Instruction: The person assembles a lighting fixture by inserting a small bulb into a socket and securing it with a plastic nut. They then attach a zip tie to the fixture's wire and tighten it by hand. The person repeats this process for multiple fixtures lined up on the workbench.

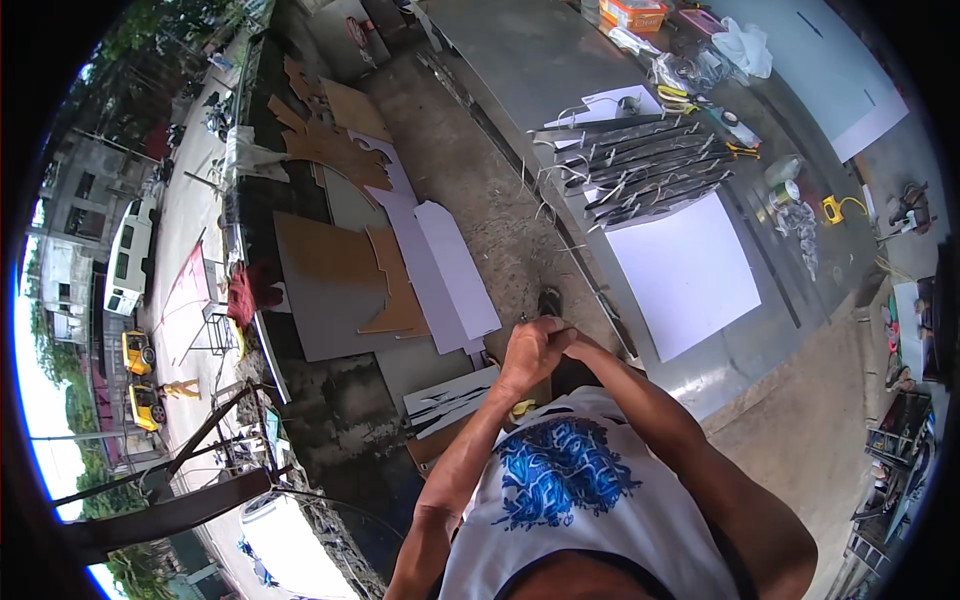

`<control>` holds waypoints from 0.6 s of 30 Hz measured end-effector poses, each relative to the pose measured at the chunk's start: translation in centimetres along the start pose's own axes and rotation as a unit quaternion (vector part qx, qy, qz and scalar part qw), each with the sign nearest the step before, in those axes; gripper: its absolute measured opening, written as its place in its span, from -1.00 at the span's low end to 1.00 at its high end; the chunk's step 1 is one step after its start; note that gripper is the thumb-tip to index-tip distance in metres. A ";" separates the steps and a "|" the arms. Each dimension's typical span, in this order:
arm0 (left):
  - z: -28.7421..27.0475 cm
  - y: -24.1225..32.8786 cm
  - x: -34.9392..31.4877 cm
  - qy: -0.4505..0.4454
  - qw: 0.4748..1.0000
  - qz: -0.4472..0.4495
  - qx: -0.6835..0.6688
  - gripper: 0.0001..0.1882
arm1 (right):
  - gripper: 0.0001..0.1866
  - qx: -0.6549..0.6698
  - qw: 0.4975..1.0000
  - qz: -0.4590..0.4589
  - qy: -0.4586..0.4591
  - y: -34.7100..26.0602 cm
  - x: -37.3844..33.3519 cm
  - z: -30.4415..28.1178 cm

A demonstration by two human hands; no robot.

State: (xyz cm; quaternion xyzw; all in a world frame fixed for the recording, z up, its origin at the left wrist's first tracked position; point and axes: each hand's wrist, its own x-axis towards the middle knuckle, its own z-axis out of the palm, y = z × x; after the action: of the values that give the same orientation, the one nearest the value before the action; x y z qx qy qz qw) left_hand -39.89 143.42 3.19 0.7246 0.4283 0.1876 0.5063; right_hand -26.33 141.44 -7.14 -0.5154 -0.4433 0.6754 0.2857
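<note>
My left hand [530, 352] and my right hand [563, 341] meet in front of my body, above the gap beside the metal table [715, 385]. The fingers of both are closed and pressed together. A tiny dark bit shows at the left hand's fingertips, too small to name. On the table to the right lies a white sheet [685, 275], nearest to my right hand. Several black strips with thin pale wires [640, 165] lie side by side beyond it. White panels [455, 275] and brown cut boards [335, 250] lie to the left of my hands.
Farther along the table are yellow-handled pliers [678, 100], an orange tub [632, 14], a plastic bag [743, 46], a can [785, 192] and a yellow tape measure [831, 209]. A low wall borders the street at left. My shoe [549, 302] stands on the concrete floor.
</note>
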 end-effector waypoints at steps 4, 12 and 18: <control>-5.6 -1.8 7.5 0.027 0.997 -0.056 -0.054 -0.80 | -0.76 0.007 1.000 0.014 0.000 -5.5 3.1 -5.9; -11.8 -3.4 23.5 0.025 0.985 -0.087 -0.145 -0.73 | -0.71 0.045 0.989 -0.020 0.137 -17.2 3.3 -16.4; -13.7 -2.2 35.8 -0.025 0.990 -0.060 -0.124 -0.72 | -0.74 0.135 0.947 -0.006 0.293 -17.7 4.8 -19.8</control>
State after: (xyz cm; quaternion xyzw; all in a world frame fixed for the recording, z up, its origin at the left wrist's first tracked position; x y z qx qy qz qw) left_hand -30.40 180.55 1.16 0.6335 0.4314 0.1902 0.6135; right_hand -10.23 159.41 5.06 -0.6445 -0.2476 0.5468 0.4737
